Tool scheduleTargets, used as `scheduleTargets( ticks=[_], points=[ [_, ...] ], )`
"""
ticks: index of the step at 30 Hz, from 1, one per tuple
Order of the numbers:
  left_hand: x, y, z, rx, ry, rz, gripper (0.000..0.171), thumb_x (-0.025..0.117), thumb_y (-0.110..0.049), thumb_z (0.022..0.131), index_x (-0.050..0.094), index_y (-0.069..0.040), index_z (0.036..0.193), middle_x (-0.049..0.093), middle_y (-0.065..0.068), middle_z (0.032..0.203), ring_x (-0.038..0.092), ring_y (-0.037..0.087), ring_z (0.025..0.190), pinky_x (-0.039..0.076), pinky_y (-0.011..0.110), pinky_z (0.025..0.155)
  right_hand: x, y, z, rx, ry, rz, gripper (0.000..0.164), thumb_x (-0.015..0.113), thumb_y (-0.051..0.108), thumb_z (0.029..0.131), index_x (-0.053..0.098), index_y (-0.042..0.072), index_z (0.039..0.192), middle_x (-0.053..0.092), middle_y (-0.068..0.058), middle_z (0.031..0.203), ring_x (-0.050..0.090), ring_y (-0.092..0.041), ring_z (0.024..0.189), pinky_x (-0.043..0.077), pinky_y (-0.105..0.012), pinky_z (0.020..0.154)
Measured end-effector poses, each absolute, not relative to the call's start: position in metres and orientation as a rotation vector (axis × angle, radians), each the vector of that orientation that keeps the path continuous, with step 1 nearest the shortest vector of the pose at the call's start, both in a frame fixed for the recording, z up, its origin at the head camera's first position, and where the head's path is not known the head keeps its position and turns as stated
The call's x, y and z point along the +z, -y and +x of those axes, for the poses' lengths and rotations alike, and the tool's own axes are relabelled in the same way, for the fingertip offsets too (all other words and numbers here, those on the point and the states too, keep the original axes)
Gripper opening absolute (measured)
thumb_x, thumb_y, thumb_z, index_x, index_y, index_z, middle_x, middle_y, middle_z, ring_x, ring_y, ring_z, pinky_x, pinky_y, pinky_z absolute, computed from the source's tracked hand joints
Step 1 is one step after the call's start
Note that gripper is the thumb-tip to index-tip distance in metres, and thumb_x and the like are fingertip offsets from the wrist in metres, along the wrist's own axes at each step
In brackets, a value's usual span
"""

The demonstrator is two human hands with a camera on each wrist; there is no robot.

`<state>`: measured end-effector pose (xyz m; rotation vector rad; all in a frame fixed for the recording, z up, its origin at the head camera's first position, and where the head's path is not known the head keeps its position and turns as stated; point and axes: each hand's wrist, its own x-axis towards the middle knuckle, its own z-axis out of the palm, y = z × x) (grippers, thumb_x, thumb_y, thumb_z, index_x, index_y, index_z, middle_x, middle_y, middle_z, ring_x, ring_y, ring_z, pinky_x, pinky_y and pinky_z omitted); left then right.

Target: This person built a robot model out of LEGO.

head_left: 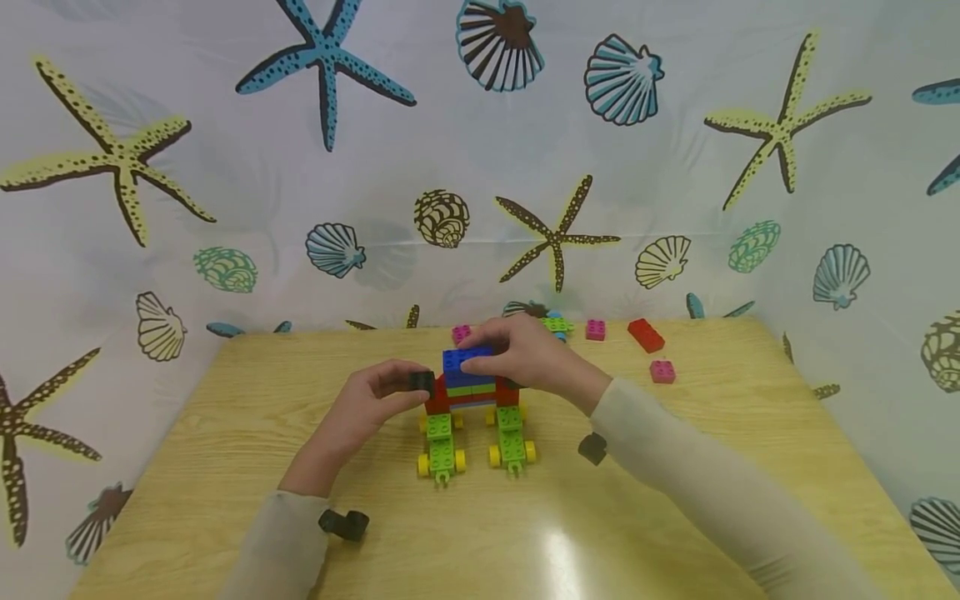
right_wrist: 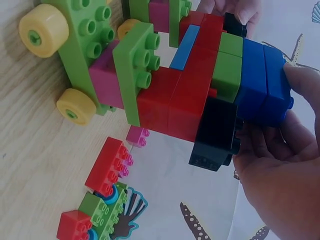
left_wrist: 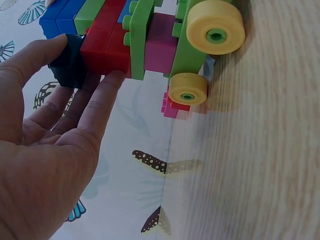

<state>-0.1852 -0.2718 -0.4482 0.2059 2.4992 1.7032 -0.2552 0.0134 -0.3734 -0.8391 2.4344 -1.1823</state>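
Note:
A toy-brick build stands on the table. Two green wheeled bases (head_left: 441,450) with yellow wheels carry pink bricks (left_wrist: 160,36), then red bricks (right_wrist: 187,95), a green layer and two blue layers (right_wrist: 264,82) on top. My left hand (head_left: 381,398) pinches a black brick (left_wrist: 69,61) at the build's left end, thumb on one face, with a fingertip touching the red bricks. At the top, my right hand (head_left: 521,354) grips the blue bricks between thumb and fingers. A second black brick (right_wrist: 215,134) sits at the right end, mostly behind the right hand in the head view.
Toward the back right lie a red brick (head_left: 646,335), pink bricks (head_left: 662,372) and a green piece with blue wheels (head_left: 557,325). Another pink brick (head_left: 461,333) is behind the build. A patterned cloth (head_left: 390,183) hangs along the table's back edge.

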Motion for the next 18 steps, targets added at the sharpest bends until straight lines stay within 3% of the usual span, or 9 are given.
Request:
scheduleTargets(
  ticks=[9,18],
  points=[
    [-0.450,0.273,-0.186,1.690,-2.498,0.174,0.047,0.078,-0.036,0.107,0.069,-0.016,0.148,0.072,0.012,0.150,0.063,0.038,0.148,0.047,0.063,0.129,-0.372,-0.013,-0.252,-1.119,-2.470,-0.871,0.036,0.080,0.035,0.106,0.080,0.021,0.139,0.077,-0.003,0.139,0.073,-0.020,0.117,0.064,-0.041,0.107],
    [-0.452,0.272,-0.188,1.680,-2.507,0.195,0.047,0.079,-0.037,0.106,0.069,-0.017,0.148,0.072,0.011,0.148,0.065,0.037,0.147,0.050,0.060,0.127,-0.373,-0.002,-0.254,-1.052,-2.488,-0.956,0.048,0.083,0.040,0.102,0.075,0.019,0.145,0.075,-0.005,0.147,0.071,-0.026,0.131,0.061,-0.047,0.115]
  ],
)
